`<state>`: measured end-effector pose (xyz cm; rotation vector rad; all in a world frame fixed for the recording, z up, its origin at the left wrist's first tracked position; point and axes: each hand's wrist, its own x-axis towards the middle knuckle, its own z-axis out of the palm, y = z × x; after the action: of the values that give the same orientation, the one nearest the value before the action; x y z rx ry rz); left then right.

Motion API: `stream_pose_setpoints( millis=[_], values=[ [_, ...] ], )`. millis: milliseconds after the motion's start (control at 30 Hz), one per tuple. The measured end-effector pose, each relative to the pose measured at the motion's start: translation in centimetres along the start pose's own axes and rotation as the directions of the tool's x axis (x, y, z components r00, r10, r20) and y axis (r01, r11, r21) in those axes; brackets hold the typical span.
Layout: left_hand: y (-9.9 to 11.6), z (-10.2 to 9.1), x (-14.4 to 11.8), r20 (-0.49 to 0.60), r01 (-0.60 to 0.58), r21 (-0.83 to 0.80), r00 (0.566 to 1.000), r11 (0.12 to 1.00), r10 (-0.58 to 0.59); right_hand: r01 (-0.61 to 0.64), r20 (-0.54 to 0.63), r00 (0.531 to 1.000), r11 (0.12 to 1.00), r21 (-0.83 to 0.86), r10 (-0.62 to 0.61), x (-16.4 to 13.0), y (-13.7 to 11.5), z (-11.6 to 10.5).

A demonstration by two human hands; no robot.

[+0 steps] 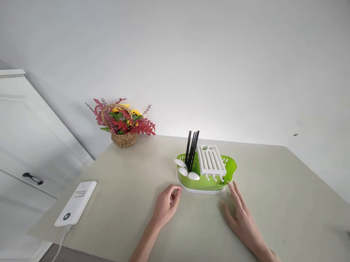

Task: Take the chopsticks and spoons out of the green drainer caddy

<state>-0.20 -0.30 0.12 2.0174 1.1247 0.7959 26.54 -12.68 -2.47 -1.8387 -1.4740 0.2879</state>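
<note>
L hand (164,205) loosely curled, R hand (244,220) splayed, nr green rack (202,184), inside edges of table (282,188).

One left hand (166,205), one right hand (243,220), one bench (120,210), one green rack (201,184), one slatted white tray (213,171), three white spoons (193,176), several black chopsticks (192,155) too bunched to count, one flower basket (124,140), one power bank (77,203), one cable (59,248).

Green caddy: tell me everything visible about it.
The green caddy looks plastic: an open, rounded basket, slotted near its back rim, upright on a white base on the table. Black sticks and white spoons occupy its left part, a white slatted rack its right. Left hand and right hand flank it; contact unclear.
</note>
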Motion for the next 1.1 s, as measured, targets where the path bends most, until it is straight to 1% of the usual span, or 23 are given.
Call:
stream_pose_setpoints(
  millis=[100, 200, 400, 633, 933, 1100],
  values=[
    [0.45, -0.17, 0.06, 0.035, -0.035, 0.037, 0.999, 0.999, 0.034, 0.026, -0.009, 1.0, 1.0, 0.007, -0.026, 0.19, -0.12, 0.42],
    [0.75, -0.26, 0.13, 0.053, -0.057, 0.043, 0.997, 0.997, 0.055, 0.025, -0.015, 1.0, 1.0, -0.002, -0.025, 0.18, -0.09, 0.48],
    [0.91, -0.3, 0.21, 0.067, -0.046, 0.044, 0.997, 0.998, 0.043, 0.002, -0.02, 1.0, 1.0, -0.004, -0.002, -0.01, -0.41, 0.22],
    [0.6, -0.1, 0.22, 0.037, -0.036, 0.037, 0.999, 0.999, 0.034, 0.03, -0.03, 0.999, 1.0, -0.01, -0.03, -0.09, -0.4, 0.25],
    [0.43, 0.0, 0.18, 0.025, -0.034, 0.027, 0.999, 0.999, 0.033, 0.053, -0.053, 0.997, 0.998, -0.018, -0.054, -0.05, -0.57, 0.2],
    [0.33, 0.01, 0.17, 0.018, -0.031, 0.026, 0.999, 0.999, 0.031, 0.046, -0.041, 0.998, 0.999, -0.024, -0.047, -0.07, -0.6, 0.13]
  ],
)
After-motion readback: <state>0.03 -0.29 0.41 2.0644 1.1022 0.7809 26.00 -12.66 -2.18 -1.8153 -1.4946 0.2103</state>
